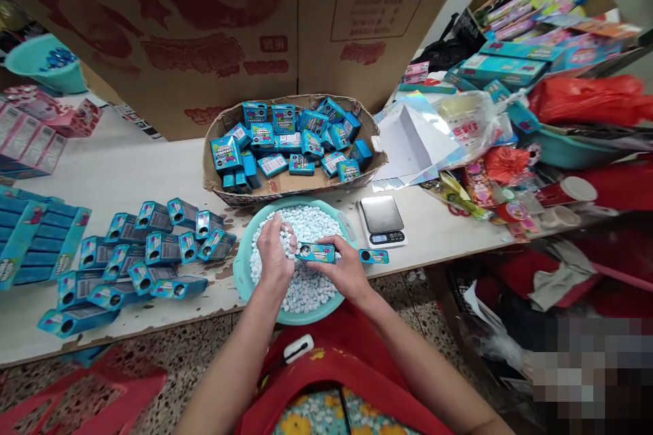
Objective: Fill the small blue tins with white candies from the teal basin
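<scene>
A teal basin full of small white candies stands at the table's front edge. Over its left part, my left hand is closed around some of the white candies, beside the open end of a small blue box. My right hand grips that blue box, which lies sideways above the candies with a round hole toward my left hand. Behind the basin, a cut-down cardboard tray holds several closed blue boxes.
Several blue boxes with holes stand at the left, near larger blue packs. A digital scale and another blue box are right of the basin. A large carton rises behind; mixed packages crowd the right.
</scene>
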